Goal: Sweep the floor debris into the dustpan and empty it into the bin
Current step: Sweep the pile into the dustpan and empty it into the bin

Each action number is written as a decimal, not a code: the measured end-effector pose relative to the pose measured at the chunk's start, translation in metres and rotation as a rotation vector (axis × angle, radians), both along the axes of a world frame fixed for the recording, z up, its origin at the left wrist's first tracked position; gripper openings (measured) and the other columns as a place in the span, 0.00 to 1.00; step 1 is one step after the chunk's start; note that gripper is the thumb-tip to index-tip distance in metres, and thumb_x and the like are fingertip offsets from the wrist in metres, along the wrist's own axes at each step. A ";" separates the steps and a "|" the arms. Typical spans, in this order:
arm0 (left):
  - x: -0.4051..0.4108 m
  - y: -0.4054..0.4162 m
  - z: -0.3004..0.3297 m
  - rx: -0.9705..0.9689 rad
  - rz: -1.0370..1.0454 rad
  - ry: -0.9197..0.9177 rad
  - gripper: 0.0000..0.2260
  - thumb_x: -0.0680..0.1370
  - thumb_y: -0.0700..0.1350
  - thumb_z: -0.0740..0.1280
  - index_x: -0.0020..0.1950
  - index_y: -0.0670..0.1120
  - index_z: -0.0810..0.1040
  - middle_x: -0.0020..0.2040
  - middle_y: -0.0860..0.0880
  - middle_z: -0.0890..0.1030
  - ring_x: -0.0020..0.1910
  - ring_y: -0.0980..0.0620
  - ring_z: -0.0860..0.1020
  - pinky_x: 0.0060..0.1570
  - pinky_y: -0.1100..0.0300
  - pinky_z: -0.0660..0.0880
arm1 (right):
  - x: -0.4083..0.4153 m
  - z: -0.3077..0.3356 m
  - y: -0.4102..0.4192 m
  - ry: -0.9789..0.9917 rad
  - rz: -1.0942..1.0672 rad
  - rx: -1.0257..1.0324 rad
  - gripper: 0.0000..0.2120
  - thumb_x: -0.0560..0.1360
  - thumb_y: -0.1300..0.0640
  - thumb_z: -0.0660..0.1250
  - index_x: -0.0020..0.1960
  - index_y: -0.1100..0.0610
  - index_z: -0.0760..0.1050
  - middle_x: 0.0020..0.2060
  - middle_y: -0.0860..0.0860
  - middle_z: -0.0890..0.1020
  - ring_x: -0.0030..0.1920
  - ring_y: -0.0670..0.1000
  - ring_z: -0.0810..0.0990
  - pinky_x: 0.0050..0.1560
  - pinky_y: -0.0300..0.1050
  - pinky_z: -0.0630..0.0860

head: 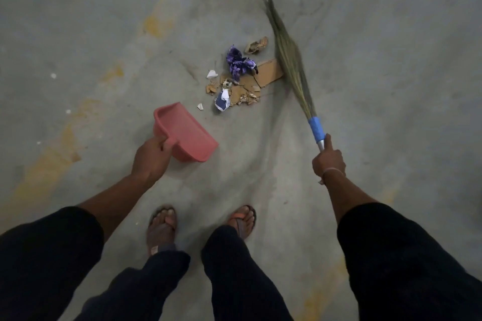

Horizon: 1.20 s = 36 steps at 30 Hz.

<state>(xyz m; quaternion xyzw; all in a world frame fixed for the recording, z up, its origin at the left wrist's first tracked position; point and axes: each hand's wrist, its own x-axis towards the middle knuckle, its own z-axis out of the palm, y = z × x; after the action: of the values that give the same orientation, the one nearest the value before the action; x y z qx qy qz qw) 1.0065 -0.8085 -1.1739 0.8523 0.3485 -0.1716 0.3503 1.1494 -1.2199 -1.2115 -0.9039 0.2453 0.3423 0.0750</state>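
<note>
A pile of debris (242, 81) lies on the grey concrete floor: torn cardboard, a crumpled purple wrapper, white paper scraps. My left hand (151, 157) grips the handle of a pink dustpan (186, 134), which hangs just above the floor, down-left of the pile. My right hand (329, 160) grips the silver and blue handle of a grass broom (288, 57). The bristles lie against the right edge of the cardboard and stretch away up the frame. No bin is in view.
The concrete floor (104, 34) carries yellow paint stains and small white specks at the left. My two feet in sandals (200, 224) stand below the dustpan, with dark trouser legs and dark sleeves at the frame's bottom.
</note>
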 end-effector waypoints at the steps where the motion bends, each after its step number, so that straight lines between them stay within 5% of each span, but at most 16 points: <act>1: 0.000 0.002 -0.009 0.022 0.011 -0.007 0.14 0.82 0.49 0.64 0.55 0.40 0.83 0.53 0.37 0.83 0.52 0.37 0.80 0.50 0.49 0.74 | -0.002 -0.008 0.001 0.039 -0.006 -0.007 0.40 0.80 0.62 0.57 0.78 0.31 0.43 0.64 0.57 0.70 0.60 0.65 0.74 0.54 0.63 0.80; 6: 0.003 0.015 -0.035 0.142 0.140 -0.035 0.13 0.80 0.42 0.62 0.58 0.40 0.83 0.54 0.36 0.83 0.54 0.36 0.81 0.51 0.50 0.75 | -0.015 -0.046 0.007 0.166 0.064 -0.002 0.42 0.80 0.64 0.57 0.78 0.33 0.38 0.62 0.60 0.71 0.57 0.65 0.76 0.27 0.49 0.77; 12: -0.012 0.012 -0.044 -0.033 0.127 -0.132 0.16 0.78 0.47 0.59 0.57 0.45 0.83 0.48 0.46 0.86 0.46 0.43 0.83 0.46 0.50 0.80 | -0.038 -0.052 0.011 0.181 0.096 0.000 0.42 0.80 0.64 0.58 0.79 0.34 0.38 0.56 0.59 0.71 0.55 0.65 0.76 0.23 0.48 0.73; 16: -0.004 0.004 -0.053 -0.027 0.144 -0.104 0.19 0.77 0.48 0.59 0.61 0.42 0.83 0.54 0.42 0.85 0.55 0.42 0.82 0.55 0.52 0.76 | -0.050 -0.049 0.010 0.183 0.140 -0.015 0.41 0.81 0.63 0.57 0.79 0.34 0.38 0.54 0.59 0.69 0.51 0.63 0.75 0.25 0.50 0.74; 26: 0.024 0.009 -0.076 -0.020 0.111 -0.097 0.15 0.80 0.43 0.61 0.63 0.42 0.82 0.56 0.42 0.85 0.56 0.42 0.81 0.55 0.53 0.75 | -0.079 -0.055 0.008 0.184 0.249 0.000 0.44 0.80 0.64 0.57 0.77 0.32 0.35 0.57 0.59 0.71 0.50 0.62 0.75 0.24 0.50 0.75; 30: 0.039 -0.001 -0.080 -0.056 0.133 -0.102 0.13 0.79 0.40 0.61 0.57 0.41 0.83 0.46 0.47 0.82 0.45 0.46 0.78 0.43 0.58 0.68 | -0.095 -0.061 0.003 0.175 0.309 0.027 0.44 0.78 0.64 0.57 0.77 0.31 0.35 0.56 0.58 0.71 0.50 0.62 0.76 0.37 0.56 0.80; 36: 0.040 -0.001 -0.105 -0.333 0.360 -0.067 0.13 0.79 0.39 0.60 0.60 0.46 0.79 0.55 0.40 0.83 0.38 0.49 0.74 0.38 0.59 0.68 | -0.120 -0.066 -0.013 0.170 0.408 0.088 0.44 0.77 0.64 0.59 0.79 0.34 0.39 0.53 0.57 0.73 0.47 0.58 0.77 0.52 0.56 0.78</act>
<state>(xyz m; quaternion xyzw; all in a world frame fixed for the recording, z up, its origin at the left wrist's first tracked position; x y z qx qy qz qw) 1.0467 -0.8091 -1.2786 0.7121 0.4501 -0.1332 0.5221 1.0297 -1.2325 -1.2777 -0.8985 0.0479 0.4357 0.0227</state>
